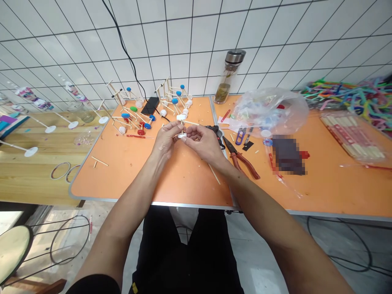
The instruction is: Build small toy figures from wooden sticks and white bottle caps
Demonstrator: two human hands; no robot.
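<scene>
Both my hands meet over the near middle of the orange table, fingers closed on a small piece made of white bottle caps [181,117] and thin wooden sticks. My left hand [167,139] pinches it from the left. From the other side, my right hand [203,143] grips the lower cap between thumb and fingers. One stick [192,123] reaches out to the right from the upper cap. Behind my hands stand stick frames [122,114] with blue, red, green and white caps. A loose stick [214,174] lies by my right wrist.
Red-handled pliers [241,159], a purple snipper [240,136] and a black tool lie right of my hands. Farther right are a plastic bag [272,110] of caps and packed sticks [352,136]. A glass bottle [226,77] and phone [150,106] stand and lie near the wall.
</scene>
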